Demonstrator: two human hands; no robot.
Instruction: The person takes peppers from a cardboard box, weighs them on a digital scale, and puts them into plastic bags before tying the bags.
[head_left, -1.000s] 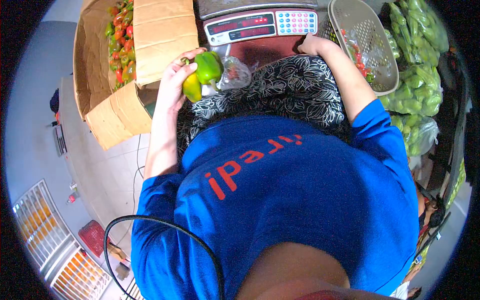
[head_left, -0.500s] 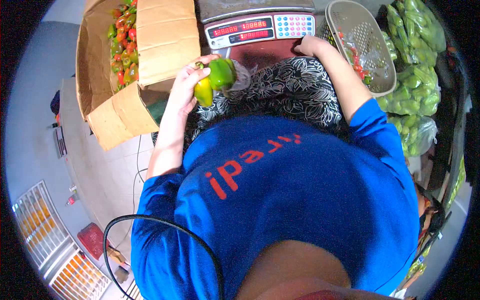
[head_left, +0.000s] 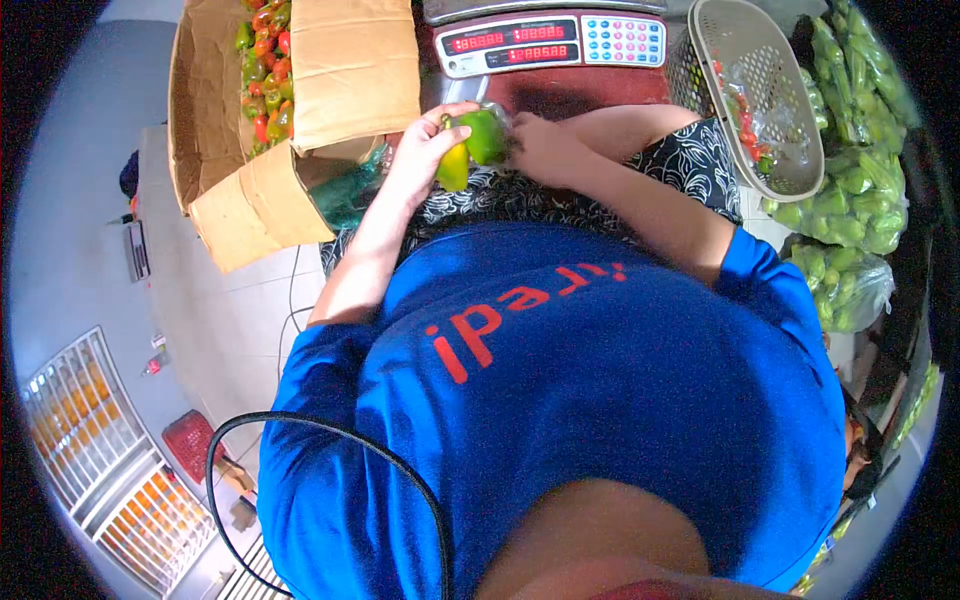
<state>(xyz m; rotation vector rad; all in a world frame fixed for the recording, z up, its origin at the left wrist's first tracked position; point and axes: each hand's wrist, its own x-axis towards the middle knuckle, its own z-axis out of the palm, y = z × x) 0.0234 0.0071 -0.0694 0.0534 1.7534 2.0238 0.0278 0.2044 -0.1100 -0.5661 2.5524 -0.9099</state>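
Two peppers are held in my left hand above my lap: a yellow-green pepper and, to its right, a green pepper. My right hand is closed just right of the green pepper, at a clear plastic bag that shows partly between the hands. Its fingertips are partly hidden. Beyond both hands stands a weighing scale with red lit digits and a keypad at its right end.
An open cardboard box with red and green peppers stands at the upper left. A grey plastic basket holds small bagged peppers at the upper right. Bags of green vegetables lie beyond it. A black cable loops at the lower left.
My right hand has left the scale's keypad and moved left beside the green pepper and the plastic bag. My left hand still holds both peppers, now nearer the middle. The view has shifted slightly.
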